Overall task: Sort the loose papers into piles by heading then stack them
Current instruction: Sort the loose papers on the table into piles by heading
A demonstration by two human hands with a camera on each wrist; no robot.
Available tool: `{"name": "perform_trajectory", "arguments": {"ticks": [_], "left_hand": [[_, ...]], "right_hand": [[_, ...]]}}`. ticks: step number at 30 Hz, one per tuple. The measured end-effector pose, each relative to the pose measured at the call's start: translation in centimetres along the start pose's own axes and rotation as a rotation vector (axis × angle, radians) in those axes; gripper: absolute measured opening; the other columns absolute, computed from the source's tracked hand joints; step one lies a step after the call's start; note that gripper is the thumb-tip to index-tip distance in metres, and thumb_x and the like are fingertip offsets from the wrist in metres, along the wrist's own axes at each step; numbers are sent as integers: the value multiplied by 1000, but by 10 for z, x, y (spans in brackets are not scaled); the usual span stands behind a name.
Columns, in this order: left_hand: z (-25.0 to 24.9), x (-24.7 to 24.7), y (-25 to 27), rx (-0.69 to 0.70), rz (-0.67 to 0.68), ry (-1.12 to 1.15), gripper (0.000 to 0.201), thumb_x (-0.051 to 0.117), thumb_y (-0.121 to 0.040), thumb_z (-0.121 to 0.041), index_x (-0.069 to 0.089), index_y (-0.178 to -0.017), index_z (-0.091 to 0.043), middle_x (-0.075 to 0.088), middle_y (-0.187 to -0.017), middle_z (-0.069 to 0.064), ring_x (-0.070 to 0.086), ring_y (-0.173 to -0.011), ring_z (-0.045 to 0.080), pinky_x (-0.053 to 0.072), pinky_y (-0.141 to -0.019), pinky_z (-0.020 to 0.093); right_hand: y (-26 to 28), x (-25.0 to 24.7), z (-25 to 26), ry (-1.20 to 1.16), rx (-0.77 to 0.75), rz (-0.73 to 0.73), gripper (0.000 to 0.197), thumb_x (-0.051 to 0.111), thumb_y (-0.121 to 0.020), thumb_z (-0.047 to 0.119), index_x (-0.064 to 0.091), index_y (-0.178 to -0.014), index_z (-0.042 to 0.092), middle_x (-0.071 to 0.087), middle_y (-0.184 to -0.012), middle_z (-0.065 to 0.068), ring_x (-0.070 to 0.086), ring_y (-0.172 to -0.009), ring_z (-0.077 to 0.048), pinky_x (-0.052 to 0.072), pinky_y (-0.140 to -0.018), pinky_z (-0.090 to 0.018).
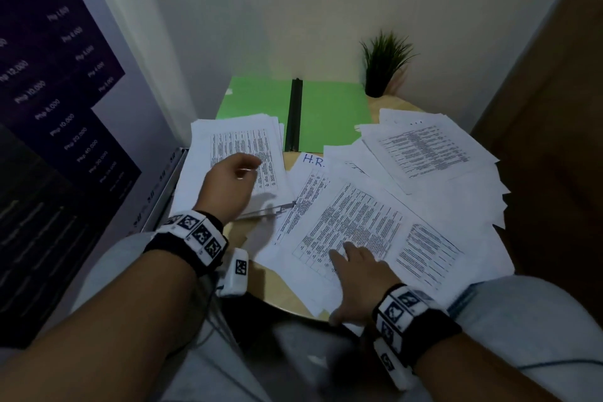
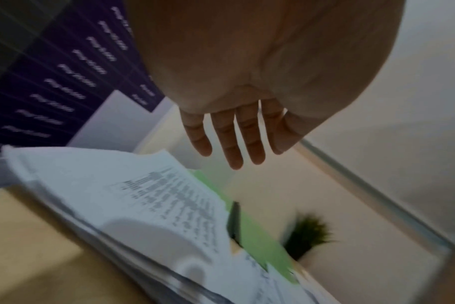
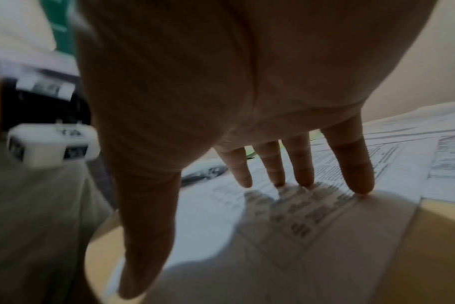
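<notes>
printed text point(image 1: 355, 225) unreadable | wrist views motion-blurred | table point(image 1: 287, 299) mostly covered

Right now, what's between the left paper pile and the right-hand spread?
In the head view: bare tabletop, then the sheet marked H.R. between the left pile and the right spread.

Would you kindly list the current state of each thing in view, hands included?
Green folder: open flat.
Left pile of printed papers: stacked, edges uneven.
Loose printed sheets: fanned out, overlapping.
Left hand: open, above the left pile.
Right hand: open, fingertips on a sheet.
Potted plant: upright.
</notes>
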State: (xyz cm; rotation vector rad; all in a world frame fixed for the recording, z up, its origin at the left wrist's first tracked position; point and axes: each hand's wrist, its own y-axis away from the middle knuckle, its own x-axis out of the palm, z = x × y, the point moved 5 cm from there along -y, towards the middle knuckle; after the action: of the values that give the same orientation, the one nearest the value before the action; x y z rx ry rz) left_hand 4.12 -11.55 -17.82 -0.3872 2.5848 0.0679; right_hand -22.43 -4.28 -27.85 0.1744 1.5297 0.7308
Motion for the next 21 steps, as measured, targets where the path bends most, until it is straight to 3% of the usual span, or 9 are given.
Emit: {"name": "perform_trajectory", "arguments": {"ticks": [3, 7, 10, 12, 13, 15, 16, 19, 21], "left_hand": [[-19, 13, 26, 79, 64, 24, 21, 60, -96, -11, 72, -101, -28, 70, -101, -17, 62, -94, -2, 49, -82, 20], [-8, 24, 54, 27, 139, 82, 23, 63, -95, -12, 72, -92, -32, 72, -93, -13, 64, -84, 6, 49, -70, 25], [0, 25, 60, -36, 157, 108, 21, 64, -94, -12, 73, -88, -30, 74, -93, -8, 66, -83, 12, 49, -71, 28], [1, 23, 61, -46, 147, 126, 21, 64, -94, -10, 73, -88, -27, 74, -95, -6, 67, -86, 13, 51, -79, 29], [1, 23, 62, -54, 146, 129, 21, 64, -94, -8, 73, -88, -26, 73, -95, -5, 67, -87, 13, 51, -83, 28], [5, 24, 61, -70, 155, 119, 20, 65, -93, -7, 73, -87, -25, 73, -94, -3, 67, -91, 14, 51, -90, 30], [7, 25, 61, -76, 162, 111, 19, 66, -93, -8, 73, -88, -25, 73, -95, -2, 67, -94, 16, 51, -93, 32], [5, 31, 62, -92, 184, 114, 12, 67, -94, -15, 71, -100, -26, 71, -101, -3, 68, -101, 18, 52, -92, 34], [-5, 37, 69, -67, 245, 115, 26, 70, -93, -25, 65, -118, -29, 68, -111, -8, 67, -104, 12, 52, -90, 32]], "right_hand": [[1, 13, 7, 107, 13, 68, 153, 89, -58, 65, -16, -161, 24, -21, -169, -14, -10, -157, -41, 13, -122, -63], [3, 15, 6, 105, 4, 35, 135, 88, -71, 43, -10, -162, 24, -15, -170, -13, -4, -157, -41, 19, -121, -60], [9, -2, 1, -33, -62, 22, 94, 78, -78, 40, 27, -156, 26, 17, -168, -11, 25, -153, -36, 36, -116, -45], [17, -19, -8, -165, -82, -7, 54, 71, -80, 34, 59, -132, 26, 53, -147, -5, 54, -133, -26, 48, -103, -33], [20, -25, -16, -261, -50, -41, 36, 68, -80, 31, 70, -115, 23, 68, -127, -2, 66, -115, -21, 53, -92, -30], [23, -34, -37, -446, 56, -153, 18, 63, -78, 29, 71, -85, 14, 74, -86, -1, 70, -79, -19, 55, -68, -29], [24, -37, -47, -534, 113, -220, 19, 63, -78, 30, 69, -80, 12, 72, -77, 0, 68, -70, -18, 54, -62, -27], [31, -62, -69, -865, 231, -511, 15, 68, -85, 26, 69, -87, 11, 72, -84, -3, 69, -75, -18, 52, -58, -21], [43, -88, -76, -1112, 236, -758, 14, 71, -90, 24, 71, -95, 10, 75, -93, -4, 72, -84, -19, 53, -67, -25]]}}
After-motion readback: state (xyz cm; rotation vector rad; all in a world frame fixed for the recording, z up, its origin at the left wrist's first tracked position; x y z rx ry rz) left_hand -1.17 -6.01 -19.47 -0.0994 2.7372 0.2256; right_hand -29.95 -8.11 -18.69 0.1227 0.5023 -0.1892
